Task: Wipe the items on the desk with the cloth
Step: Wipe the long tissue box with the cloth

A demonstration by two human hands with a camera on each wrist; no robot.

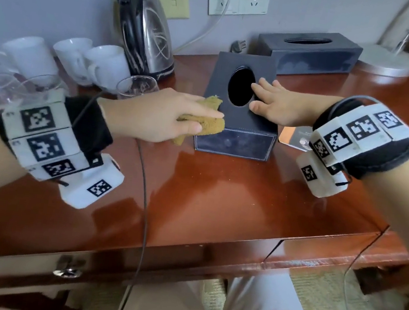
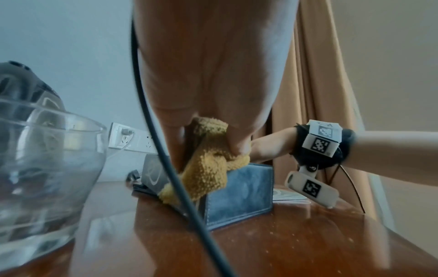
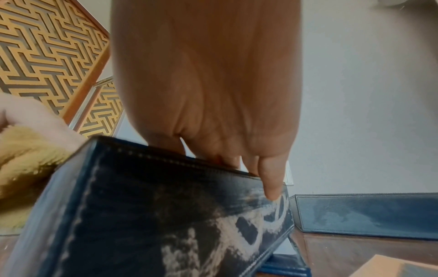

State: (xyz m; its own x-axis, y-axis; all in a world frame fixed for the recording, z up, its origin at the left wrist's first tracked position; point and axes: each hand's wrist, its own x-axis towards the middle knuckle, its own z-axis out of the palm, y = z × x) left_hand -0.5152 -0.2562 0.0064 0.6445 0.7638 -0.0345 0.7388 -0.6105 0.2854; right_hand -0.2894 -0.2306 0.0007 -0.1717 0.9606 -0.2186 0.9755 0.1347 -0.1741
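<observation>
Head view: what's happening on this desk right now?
A person is wiping a dark square tissue box on the wooden desk. The left hand grips a yellow cloth against the box's near-left top corner. The right hand lies flat on the box top beside the round opening, steadying it. The right-wrist view shows pale dusty smears on one side. A kettle, white cups and glasses sit to the left, untouched.
</observation>
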